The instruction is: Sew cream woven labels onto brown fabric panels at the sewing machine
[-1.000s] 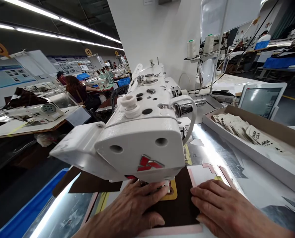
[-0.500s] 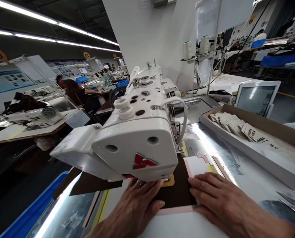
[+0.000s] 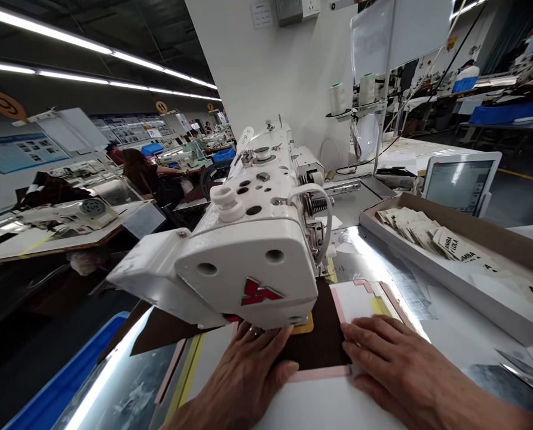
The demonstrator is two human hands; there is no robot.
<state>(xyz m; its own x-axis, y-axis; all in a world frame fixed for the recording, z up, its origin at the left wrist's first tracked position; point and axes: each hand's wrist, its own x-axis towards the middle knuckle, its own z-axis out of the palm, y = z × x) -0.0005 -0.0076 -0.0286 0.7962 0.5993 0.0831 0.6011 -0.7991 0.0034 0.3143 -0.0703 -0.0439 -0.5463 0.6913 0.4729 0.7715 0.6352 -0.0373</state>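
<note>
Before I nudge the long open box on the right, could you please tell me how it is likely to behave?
The box would probably slide rather than tip, being long and low. It may be fairly light and flex a little, since its walls look like thin cardboard. The labels inside could well shift, as they lie in overlapping rows.

Over there, the one camera, worn on the head, looks forward and down across the nearby sewing machine [image 3: 248,263].
</note>
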